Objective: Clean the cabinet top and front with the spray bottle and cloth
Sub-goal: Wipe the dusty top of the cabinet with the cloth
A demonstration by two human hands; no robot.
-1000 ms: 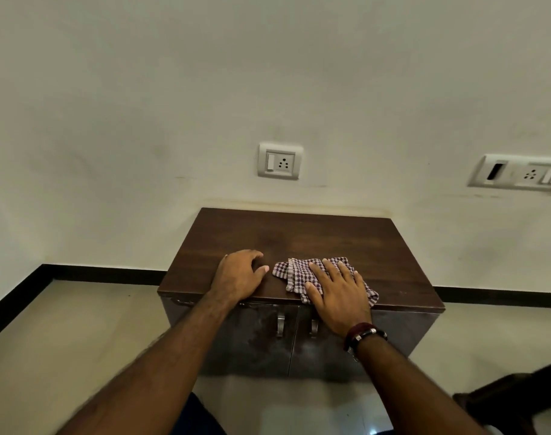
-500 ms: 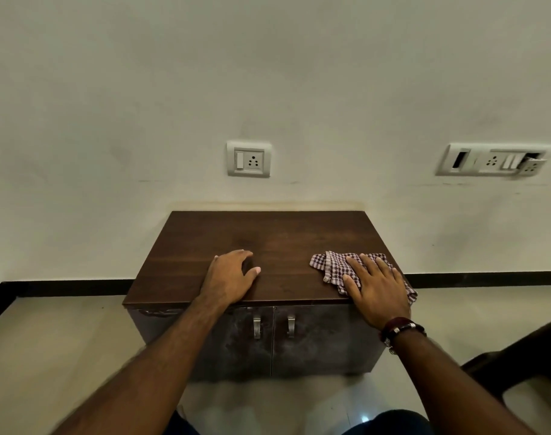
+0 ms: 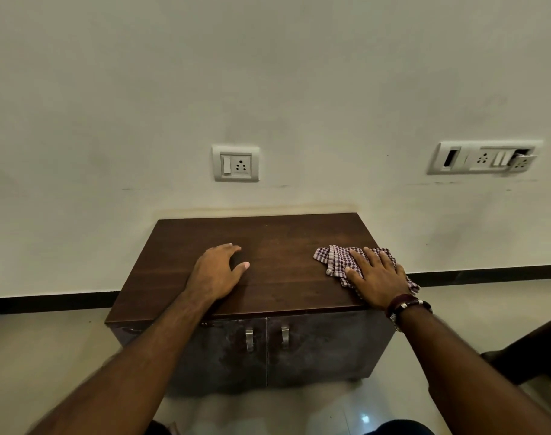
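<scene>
On the dark brown wooden cabinet top (image 3: 277, 246), the flat, spread right hand (image 3: 377, 277) half hides a checked cloth (image 3: 336, 259), while the left hand (image 3: 216, 271) rests loosely curled, holding nothing.

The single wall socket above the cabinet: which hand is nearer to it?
Left. The left hand rests on the cabinet top almost directly below the socket; the right hand presses the cloth farther right.

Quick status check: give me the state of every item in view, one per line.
cloth: crumpled, flat on the cabinet top's right edge
right hand: pressing the cloth, fingers straight
left hand: resting on the cabinet top, holding nothing
cabinet doors: both closed
spray bottle: not in view
</scene>
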